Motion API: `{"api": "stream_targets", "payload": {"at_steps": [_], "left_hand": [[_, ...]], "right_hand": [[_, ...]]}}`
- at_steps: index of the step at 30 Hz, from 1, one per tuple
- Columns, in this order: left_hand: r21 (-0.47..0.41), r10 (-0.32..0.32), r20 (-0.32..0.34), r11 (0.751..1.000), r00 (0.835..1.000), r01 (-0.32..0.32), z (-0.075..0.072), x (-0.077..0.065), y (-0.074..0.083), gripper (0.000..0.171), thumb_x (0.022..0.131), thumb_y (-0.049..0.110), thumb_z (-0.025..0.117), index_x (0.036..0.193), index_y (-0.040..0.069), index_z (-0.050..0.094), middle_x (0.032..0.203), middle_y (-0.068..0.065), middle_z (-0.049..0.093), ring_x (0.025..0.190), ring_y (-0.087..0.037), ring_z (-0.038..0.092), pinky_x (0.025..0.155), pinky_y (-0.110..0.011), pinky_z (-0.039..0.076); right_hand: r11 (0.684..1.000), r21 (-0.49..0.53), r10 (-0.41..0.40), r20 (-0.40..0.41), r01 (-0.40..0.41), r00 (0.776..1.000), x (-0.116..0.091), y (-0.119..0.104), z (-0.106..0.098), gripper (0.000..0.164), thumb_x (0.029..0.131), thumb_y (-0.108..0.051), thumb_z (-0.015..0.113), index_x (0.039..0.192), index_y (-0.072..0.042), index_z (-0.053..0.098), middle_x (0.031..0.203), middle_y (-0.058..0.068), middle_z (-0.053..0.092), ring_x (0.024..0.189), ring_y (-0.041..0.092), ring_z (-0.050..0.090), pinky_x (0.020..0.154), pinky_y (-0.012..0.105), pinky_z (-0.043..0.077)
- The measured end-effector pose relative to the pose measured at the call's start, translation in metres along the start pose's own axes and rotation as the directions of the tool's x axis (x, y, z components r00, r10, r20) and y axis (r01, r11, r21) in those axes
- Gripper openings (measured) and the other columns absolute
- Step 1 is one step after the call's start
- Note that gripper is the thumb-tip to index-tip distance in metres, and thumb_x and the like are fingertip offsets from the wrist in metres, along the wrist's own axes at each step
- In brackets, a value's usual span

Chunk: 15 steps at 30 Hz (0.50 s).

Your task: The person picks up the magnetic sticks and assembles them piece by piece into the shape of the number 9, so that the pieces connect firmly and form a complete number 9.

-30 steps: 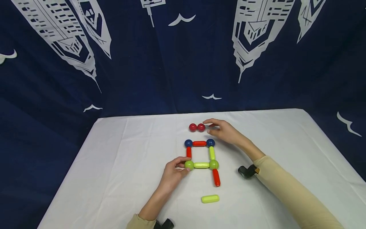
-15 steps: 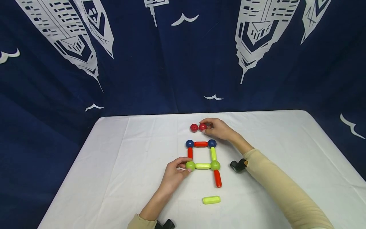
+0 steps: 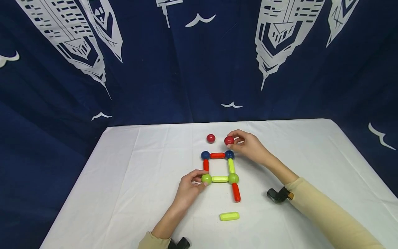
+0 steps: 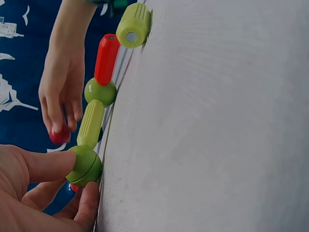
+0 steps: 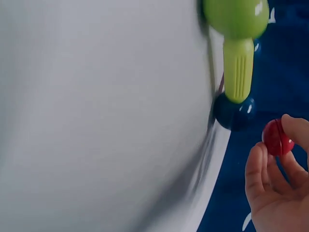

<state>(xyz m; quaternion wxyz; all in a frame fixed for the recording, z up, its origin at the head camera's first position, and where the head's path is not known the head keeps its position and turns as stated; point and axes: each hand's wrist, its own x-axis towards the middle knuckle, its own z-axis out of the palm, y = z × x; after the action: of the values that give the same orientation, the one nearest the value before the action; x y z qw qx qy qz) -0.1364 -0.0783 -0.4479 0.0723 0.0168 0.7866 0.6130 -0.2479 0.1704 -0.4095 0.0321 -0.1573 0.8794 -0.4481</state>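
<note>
My left hand [image 3: 190, 188] pinches the green ball [image 4: 86, 166] at the near left corner of a square made of magnetic rods and balls. Two blue balls [image 3: 205, 155] form the far corners, and another green ball [image 3: 233, 178] is at the near right. Red and yellow-green rods [image 3: 219, 179] link them. From the near right ball a red rod [image 3: 236, 192] sticks out toward me. Between thumb and fingers my right hand [image 3: 247, 145] holds a red ball [image 5: 277, 137], just beyond the far right blue ball. A second red ball [image 3: 210, 138] lies to its left.
A loose yellow-green rod [image 3: 229, 216] lies on the white tablecloth [image 3: 149, 166] nearer to me than the square. Behind the table hangs a dark blue curtain [image 3: 186, 69] with white prints.
My right hand reached the right one of two touching red balls, took hold of it and drew it rightward, apart from the other. My left hand stays on the green ball.
</note>
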Motion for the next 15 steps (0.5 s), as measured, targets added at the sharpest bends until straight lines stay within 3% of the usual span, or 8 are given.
{"api": "stream_targets", "payload": {"at_steps": [8, 15], "left_hand": [[0.015, 0.009, -0.017, 1.000, 1.000, -0.009, 0.000, 0.000, 0.002, 0.032, 0.083, -0.006, 0.069, 0.114, 0.005, 0.071, 0.094, -0.004, 0.062, 0.087, -0.019, 0.053, 0.070, -0.023, 0.043], [-0.033, 0.013, -0.026, 0.999, 1.000, -0.014, 0.003, -0.001, 0.002, 0.034, 0.082, -0.006, 0.071, 0.115, 0.003, 0.070, 0.096, -0.008, 0.064, 0.087, -0.018, 0.054, 0.067, -0.021, 0.044]], "right_hand": [[0.998, 0.067, 0.016, 0.004, -0.017, 1.000, -0.062, -0.004, -0.002, 0.035, 0.086, -0.017, 0.077, 0.117, -0.012, 0.062, 0.104, 0.005, 0.066, 0.085, 0.019, 0.064, 0.071, 0.029, 0.055], [0.993, 0.101, 0.048, 0.076, -0.056, 0.996, -0.111, -0.012, 0.000, 0.035, 0.083, -0.012, 0.077, 0.114, -0.018, 0.062, 0.100, 0.000, 0.068, 0.083, 0.019, 0.066, 0.073, 0.029, 0.054]]}}
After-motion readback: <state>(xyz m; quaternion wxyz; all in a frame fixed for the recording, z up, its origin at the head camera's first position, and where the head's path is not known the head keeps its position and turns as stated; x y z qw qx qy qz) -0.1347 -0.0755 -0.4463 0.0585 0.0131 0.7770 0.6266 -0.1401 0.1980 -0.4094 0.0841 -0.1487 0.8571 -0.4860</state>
